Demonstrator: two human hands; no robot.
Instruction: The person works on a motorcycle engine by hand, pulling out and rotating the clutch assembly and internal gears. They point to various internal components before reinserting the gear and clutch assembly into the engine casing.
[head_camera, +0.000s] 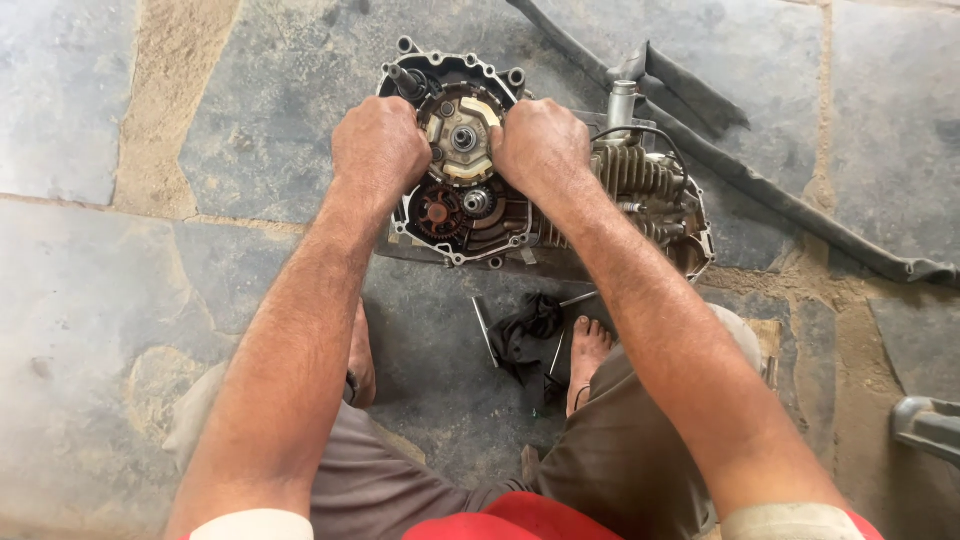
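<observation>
A floor (120, 300) of large grey stone slabs with sandy joints is seen from above, and everything else lies on it. A long dark rubber strip (760, 185) runs across the upper right of the floor, from the top edge down toward the right edge. The person's legs, in brown trousers, are bent to either side at the bottom of the view, with a bare foot (586, 350) set just beside a black rag (525, 335). Thin metal tools (484, 330) are laid around and partly under that rag.

An engine (560, 190) is placed on the floor in the upper middle, its side cover off so that the round casing faces up. Its finned cylinder (640, 175) points to the right, behind the right hand. Inside the open casing a pale round clutch (462, 140) is seated in the upper part, and smaller gears (455, 208), one reddish, are seen below it.

The clutch is gripped from both sides. The left hand (380, 145) is curled over its left edge, fingers bent down out of sight. The right hand (540, 145) is curled over its right edge in the same way, fingers closed on the rim.
</observation>
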